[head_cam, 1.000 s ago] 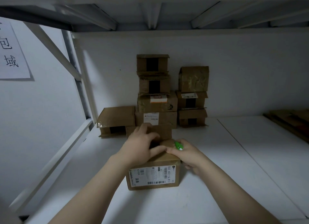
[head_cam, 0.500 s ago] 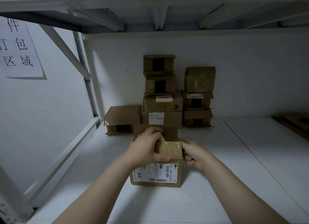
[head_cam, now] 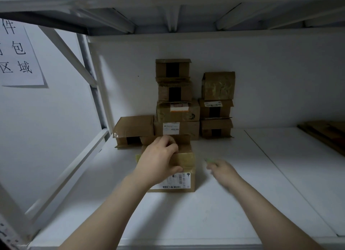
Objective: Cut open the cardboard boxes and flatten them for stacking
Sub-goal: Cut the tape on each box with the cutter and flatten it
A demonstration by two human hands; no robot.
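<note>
Gripping the top of the nearest cardboard box (head_cam: pixel 185 161), the left hand (head_cam: pixel 160 161) lies over it with its fingers curled past the far edge, where a flap stands raised, and its thumb pressed at the front edge just above the white shipping label (head_cam: pixel 175 181). That box sits on the white shelf (head_cam: pixel 205 216), near the front and a little left of the middle, its labelled face toward the camera and shiny tape across its top. To the right of the box and clear of it, the right hand (head_cam: pixel 223 171) hovers low over the shelf; it is blurred, but its fingers look curled in a narrow hold on a small green tool (head_cam: pixel 208 160) that juts from the fingertips toward the box. Against the back wall stands a stack of 4 boxes (head_cam: pixel 175 100), a stack of 3 boxes (head_cam: pixel 216 108) just beside it on the right, and 1 single box (head_cam: pixel 133 127) on the left. Flattened cardboard (head_cam: pixel 324 132) lies at the far right edge of the shelf. On the left wall hangs a paper sign (head_cam: pixel 18 53) with handwritten characters.
</note>
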